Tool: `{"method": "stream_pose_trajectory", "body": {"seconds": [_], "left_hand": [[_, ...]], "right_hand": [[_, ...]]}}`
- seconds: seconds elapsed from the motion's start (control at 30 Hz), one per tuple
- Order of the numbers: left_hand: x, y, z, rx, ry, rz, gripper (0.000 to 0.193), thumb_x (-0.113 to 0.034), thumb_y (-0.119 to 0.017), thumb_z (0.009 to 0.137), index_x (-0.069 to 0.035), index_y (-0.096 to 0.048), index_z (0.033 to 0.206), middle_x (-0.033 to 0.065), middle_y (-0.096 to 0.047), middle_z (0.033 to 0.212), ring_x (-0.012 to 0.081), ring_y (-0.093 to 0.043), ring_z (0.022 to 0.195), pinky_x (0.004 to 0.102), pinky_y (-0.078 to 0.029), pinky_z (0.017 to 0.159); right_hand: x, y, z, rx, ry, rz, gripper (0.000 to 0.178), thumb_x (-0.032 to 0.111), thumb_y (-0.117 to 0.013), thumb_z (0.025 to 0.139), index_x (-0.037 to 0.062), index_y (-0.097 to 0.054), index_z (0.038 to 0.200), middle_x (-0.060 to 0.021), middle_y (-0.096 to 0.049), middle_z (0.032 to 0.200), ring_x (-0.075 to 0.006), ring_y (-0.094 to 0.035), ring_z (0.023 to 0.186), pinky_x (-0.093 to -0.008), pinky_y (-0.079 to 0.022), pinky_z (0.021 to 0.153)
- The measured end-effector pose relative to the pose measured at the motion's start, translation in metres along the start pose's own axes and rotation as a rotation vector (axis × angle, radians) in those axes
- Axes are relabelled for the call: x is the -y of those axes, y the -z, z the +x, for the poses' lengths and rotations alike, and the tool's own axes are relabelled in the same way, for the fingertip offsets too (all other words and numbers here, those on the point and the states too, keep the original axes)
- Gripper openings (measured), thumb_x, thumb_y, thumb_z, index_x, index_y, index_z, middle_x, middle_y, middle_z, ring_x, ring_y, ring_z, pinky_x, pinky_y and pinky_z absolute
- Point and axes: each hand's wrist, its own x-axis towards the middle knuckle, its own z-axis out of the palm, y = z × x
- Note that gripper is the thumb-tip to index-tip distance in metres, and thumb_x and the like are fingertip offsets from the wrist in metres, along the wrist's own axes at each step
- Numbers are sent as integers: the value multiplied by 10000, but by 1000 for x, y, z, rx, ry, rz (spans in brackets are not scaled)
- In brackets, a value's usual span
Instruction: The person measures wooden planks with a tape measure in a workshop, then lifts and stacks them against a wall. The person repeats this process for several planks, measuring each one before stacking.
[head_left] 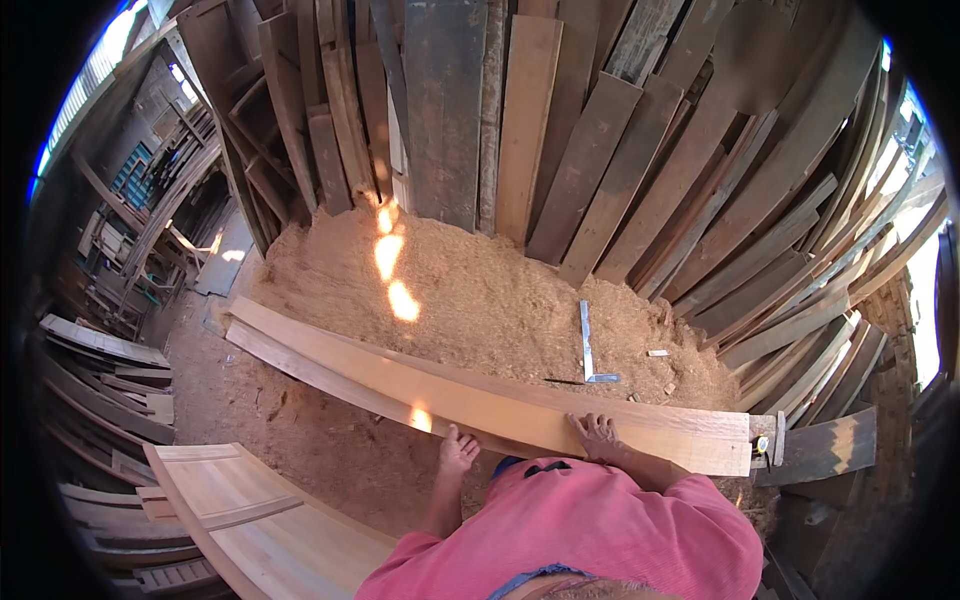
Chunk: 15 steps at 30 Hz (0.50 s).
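Note:
A long, pale wooden plank [500, 398] lies across in front of me, over a second board [300, 372] whose edge shows along its near side. My right hand [597, 436] rests on the plank's upper face, fingers spread. Beside the near edge, left of my body, is my left hand [460, 450], its fingers loosely bent and apart, with nothing seen in them; whether it touches the wood I cannot tell. Beyond the plank, a metal try square [588, 345] lies on the sawdust, a thin dark pencil-like stick [565, 381] beside it.
Sawdust [480, 290] is heaped beyond the plank. Many boards [527, 120] lean upright along the far side and right. A panelled wooden door [270, 520] lies at the near left, by stacked timber [110, 400]. A small yellow-and-black tape measure [762, 444] sits at the plank's right end.

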Motion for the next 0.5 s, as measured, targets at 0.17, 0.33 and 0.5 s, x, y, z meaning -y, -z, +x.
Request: {"method": "stream_pose_trajectory", "body": {"seconds": [0.17,0.33,0.5], "left_hand": [[-17,-3,23,14,-146,-159,654,-511,-695,984,-116,-502,1468,99,-585,1437,309,-579,1284,509,-495,1053],[-15,-19,18,209,-199,-140,505,-440,-626,1040,-133,-539,1432,70,-620,1375,303,-590,1267,524,-488,1068],[-2,-16,-28,161,-136,-207,503,-447,-649,1028,-109,-579,1395,88,-665,1310,314,-635,1191,524,-493,1073]], "right_hand": [[31,-38,-20,-269,-27,-125,889,692,-580,905,258,-311,1633,-263,-536,1297,-511,-553,1148,-627,-440,915],[37,-27,-36,-212,-53,138,819,592,-600,942,263,-316,1636,-261,-555,1317,-492,-570,1178,-614,-449,959],[19,15,-12,199,-123,438,992,628,-694,866,219,-262,1659,-271,-497,1495,-473,-513,1351,-588,-402,1123]]}}
